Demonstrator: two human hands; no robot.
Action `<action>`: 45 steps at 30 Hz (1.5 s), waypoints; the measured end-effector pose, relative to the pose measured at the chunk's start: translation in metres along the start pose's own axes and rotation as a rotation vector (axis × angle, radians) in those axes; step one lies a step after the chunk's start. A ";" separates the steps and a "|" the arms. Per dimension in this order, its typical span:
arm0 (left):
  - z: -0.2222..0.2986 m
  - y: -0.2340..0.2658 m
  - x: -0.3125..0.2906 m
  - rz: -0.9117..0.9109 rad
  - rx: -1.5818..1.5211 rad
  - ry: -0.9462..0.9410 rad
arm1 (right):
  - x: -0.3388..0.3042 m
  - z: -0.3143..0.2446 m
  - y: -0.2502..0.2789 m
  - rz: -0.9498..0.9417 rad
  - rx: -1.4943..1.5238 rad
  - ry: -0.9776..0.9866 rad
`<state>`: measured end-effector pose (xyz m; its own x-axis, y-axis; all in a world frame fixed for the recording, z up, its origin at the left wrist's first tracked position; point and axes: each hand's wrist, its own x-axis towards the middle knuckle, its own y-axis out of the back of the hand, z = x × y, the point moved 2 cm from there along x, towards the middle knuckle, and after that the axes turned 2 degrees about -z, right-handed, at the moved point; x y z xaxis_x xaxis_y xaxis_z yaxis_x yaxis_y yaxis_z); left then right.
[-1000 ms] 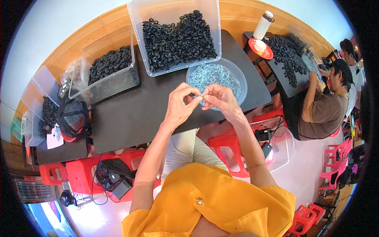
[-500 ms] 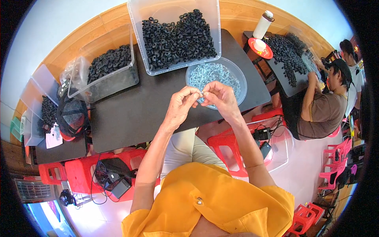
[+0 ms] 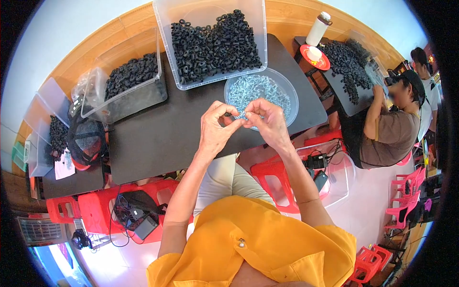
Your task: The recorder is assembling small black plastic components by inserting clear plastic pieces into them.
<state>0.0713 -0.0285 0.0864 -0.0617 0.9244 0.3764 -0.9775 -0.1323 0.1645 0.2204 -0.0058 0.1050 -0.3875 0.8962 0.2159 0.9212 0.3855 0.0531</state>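
Observation:
In front of my chest, both hands meet over the near edge of the round clear tub (image 3: 295, 112) of small shiny metal pieces (image 3: 258, 91). My left hand (image 3: 216, 125) is curled, its thumb and forefinger bent into a loop with the tips beside the right fingers. My right hand (image 3: 268, 122) pinches thumb and forefinger together. Whatever lies between the fingertips is too small and covered to name. Beyond the hands stands a large clear plastic bin (image 3: 165, 43) heaped with small black ring-like parts (image 3: 215, 48).
On the dark table (image 3: 143, 148), a second clear bin (image 3: 143, 112) of black parts stands at left. A person in a dark cap (image 3: 88, 141) sits further left. At right, another person (image 3: 389, 136) works at a table of black parts. Red stools (image 3: 98, 210) stand below.
My left thumb and forefinger have opened from a tight pinch into a rounder loop. The right hand keeps its pinch, nearly in place.

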 end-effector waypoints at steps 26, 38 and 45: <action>-0.002 0.011 -0.005 -0.049 -0.066 0.024 | 0.018 0.035 0.028 0.261 -0.710 0.239; -0.020 0.019 -0.010 -0.176 -0.345 0.193 | 0.007 -0.020 -0.014 -0.224 -0.491 0.360; -0.018 0.025 -0.014 -0.313 -0.486 0.258 | 0.008 -0.016 -0.013 -0.253 -0.365 0.223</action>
<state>0.0439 -0.0387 0.0684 0.2548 0.9574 0.1361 -0.9333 0.2803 -0.2246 0.2055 -0.0072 0.1216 -0.6199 0.7004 0.3537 0.7673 0.4467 0.4601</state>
